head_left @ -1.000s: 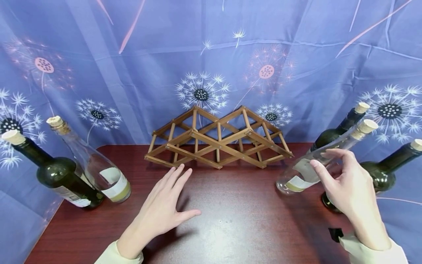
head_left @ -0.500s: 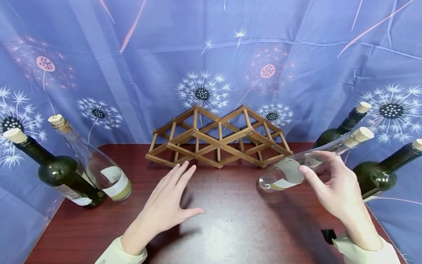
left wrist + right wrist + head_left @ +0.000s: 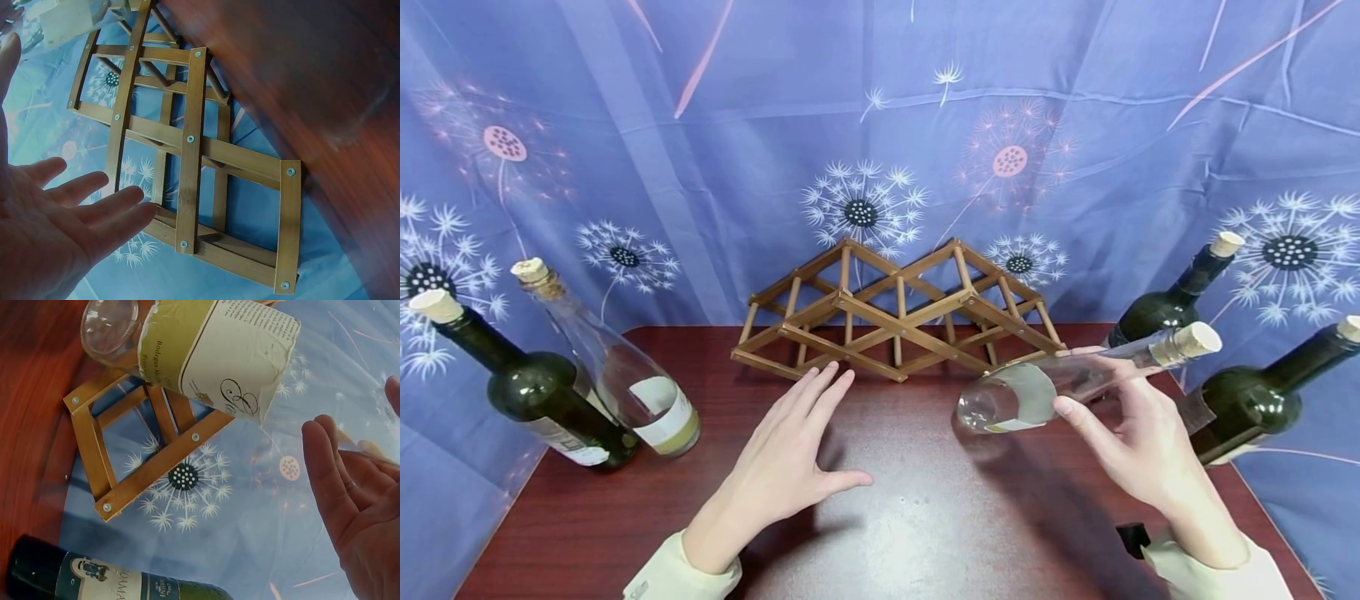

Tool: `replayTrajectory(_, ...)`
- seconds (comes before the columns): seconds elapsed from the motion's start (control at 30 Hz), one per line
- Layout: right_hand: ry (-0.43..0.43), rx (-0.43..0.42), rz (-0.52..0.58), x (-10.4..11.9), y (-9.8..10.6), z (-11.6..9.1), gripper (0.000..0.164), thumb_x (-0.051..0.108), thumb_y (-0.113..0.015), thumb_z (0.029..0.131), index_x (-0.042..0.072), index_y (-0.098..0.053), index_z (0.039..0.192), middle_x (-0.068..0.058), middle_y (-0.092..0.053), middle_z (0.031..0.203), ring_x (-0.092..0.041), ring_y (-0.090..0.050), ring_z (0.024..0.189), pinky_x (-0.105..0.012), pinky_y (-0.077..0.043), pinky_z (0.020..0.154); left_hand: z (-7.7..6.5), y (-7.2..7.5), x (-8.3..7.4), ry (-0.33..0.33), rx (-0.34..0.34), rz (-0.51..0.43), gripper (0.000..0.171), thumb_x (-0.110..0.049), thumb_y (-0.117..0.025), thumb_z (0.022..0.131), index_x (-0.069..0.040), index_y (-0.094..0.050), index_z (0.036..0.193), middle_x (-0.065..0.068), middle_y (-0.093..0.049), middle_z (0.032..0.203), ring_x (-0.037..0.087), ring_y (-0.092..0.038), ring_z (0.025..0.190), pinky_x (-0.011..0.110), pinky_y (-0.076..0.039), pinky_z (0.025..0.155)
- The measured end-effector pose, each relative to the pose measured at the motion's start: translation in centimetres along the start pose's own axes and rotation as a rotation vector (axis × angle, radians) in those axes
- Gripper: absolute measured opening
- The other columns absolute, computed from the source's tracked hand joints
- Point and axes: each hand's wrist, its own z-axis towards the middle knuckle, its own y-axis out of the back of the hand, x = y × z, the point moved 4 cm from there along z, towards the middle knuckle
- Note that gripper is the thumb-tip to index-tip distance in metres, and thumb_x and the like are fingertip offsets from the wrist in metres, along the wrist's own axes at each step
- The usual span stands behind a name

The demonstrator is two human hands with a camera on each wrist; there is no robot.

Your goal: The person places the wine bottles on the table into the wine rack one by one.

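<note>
A clear glass wine bottle [image 3: 1026, 396], corked and with a white and olive label, is tilted far over above the table, its base to the left and its cork to the right. My right hand [image 3: 1138, 446] grips it by the upper body between thumb and fingers. The label faces up in the right wrist view, where the bottle [image 3: 231, 356] overlaps one end of the wooden folding wine rack [image 3: 156, 459]. My left hand [image 3: 782, 467] is spread with straight fingers in front of the rack [image 3: 901, 327], fingertips close to its lower left part, holding nothing.
A dark green bottle [image 3: 535, 387] and a clear bottle [image 3: 625, 367] stand at the left of the brown table [image 3: 910, 475]. Two dark bottles, one at the back [image 3: 1157, 317] and one nearer [image 3: 1247, 404], stand on the right. A blue dandelion curtain [image 3: 737, 192] hangs behind.
My right hand has carried the clear bottle leftward, away from the dark bottles, tipping it from leaning to nearly lying flat. The left hand has shifted only slightly.
</note>
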Motion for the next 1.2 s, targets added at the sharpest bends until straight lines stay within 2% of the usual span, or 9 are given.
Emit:
replayTrajectory(0.2,0.082,0.050,0.086,0.6,-0.7,0.2,0.064,0.000,-0.079,0.079,0.011,-0.057,0.138,0.002,-0.066,0.119,0.000,-0.065,0.084,-0.014,-0.050,0.072,0.4,-0.1,-0.3,-0.003,0.004,-0.001,0.118,-0.082,-0.064,0.068,-0.024,-0.020,0.161,0.001,-0.025,0.162,0.029,-0.024,0.147,0.050,-0.028,0.112)
replayTrajectory(0.27,0.114,0.062,0.099,0.9,-0.9,0.2,0.057,0.000,-0.079,0.078,0.011,-0.061,0.131,-0.001,-0.063,0.128,-0.004,-0.065,0.093,-0.014,-0.049,0.077,0.5,-0.2,-0.3,-0.003,0.006,-0.011,0.119,-0.082,-0.066,0.067,-0.025,-0.020,0.161,0.002,-0.024,0.162,0.030,-0.024,0.147,0.050,-0.028,0.113)
replayTrajectory(0.33,0.145,0.072,0.120,1.4,-1.1,0.3,0.058,-0.002,-0.079,0.076,0.008,-0.061,0.130,-0.005,-0.061,0.132,-0.007,-0.066,0.095,-0.015,-0.047,0.081,0.6,-0.3,-0.5,-0.003,0.009,-0.016,0.119,-0.082,-0.066,0.067,-0.025,-0.020,0.161,0.002,-0.024,0.162,0.029,-0.024,0.147,0.049,-0.028,0.113)
replayTrajectory(0.43,0.180,0.088,0.157,2.4,-1.2,0.5,0.059,-0.004,-0.079,0.075,0.005,-0.060,0.130,-0.010,-0.059,0.133,-0.012,-0.066,0.095,-0.016,-0.046,0.085,0.8,-0.4,-0.6,-0.010,0.016,-0.028,0.120,-0.081,-0.067,0.067,-0.025,-0.019,0.161,0.002,-0.023,0.162,0.029,-0.024,0.147,0.049,-0.028,0.113)
replayTrajectory(0.5,0.192,0.104,0.184,3.2,-1.2,0.6,0.068,-0.006,-0.078,0.075,0.001,-0.055,0.138,-0.012,-0.058,0.134,-0.011,-0.067,0.091,-0.016,-0.046,0.086,0.9,-0.4,-0.8,-0.012,0.019,-0.032,0.120,-0.081,-0.067,0.067,-0.025,-0.019,0.161,0.001,-0.023,0.163,0.029,-0.023,0.147,0.049,-0.028,0.113)
replayTrajectory(0.67,0.227,0.143,0.239,4.7,-1.4,0.7,0.068,-0.008,-0.077,0.075,0.000,-0.054,0.138,-0.014,-0.055,0.137,-0.014,-0.066,0.099,-0.019,-0.049,0.086,1.2,-0.6,-1.1,-0.018,0.031,-0.048,0.121,-0.080,-0.069,0.066,-0.025,-0.020,0.161,0.002,-0.022,0.163,0.028,-0.023,0.147,0.048,-0.027,0.114)
replayTrajectory(0.9,0.275,0.221,0.436,5.3,-2.3,0.5,0.068,-0.017,-0.074,0.073,-0.007,-0.052,0.136,-0.021,-0.053,0.136,-0.018,-0.065,0.107,-0.026,-0.053,0.083,1.6,-1.1,-1.5,-0.033,0.041,-0.054,0.122,-0.076,-0.073,0.064,-0.020,-0.024,0.160,0.003,-0.023,0.163,0.028,-0.021,0.148,0.047,-0.026,0.114)
replayTrajectory(1.03,0.279,0.275,0.487,5.6,-2.8,0.3,0.069,-0.018,-0.073,0.074,-0.006,-0.050,0.138,-0.020,-0.052,0.139,-0.021,-0.064,0.111,-0.028,-0.053,0.086,1.7,-1.5,-1.7,-0.040,0.056,-0.052,0.123,-0.074,-0.076,0.064,-0.021,-0.022,0.161,0.002,-0.021,0.163,0.026,-0.019,0.148,0.046,-0.023,0.116)
replayTrajectory(1.2,0.334,0.310,0.555,5.9,-3.4,0.0,0.064,-0.017,-0.072,0.076,-0.009,-0.050,0.136,-0.022,-0.050,0.140,-0.022,-0.059,0.119,-0.030,-0.049,0.093,1.7,-2.2,-1.7,-0.042,0.092,-0.041,0.125,-0.075,-0.075,0.064,-0.021,-0.020,0.162,0.002,-0.020,0.164,0.024,-0.017,0.149,0.044,-0.021,0.116)
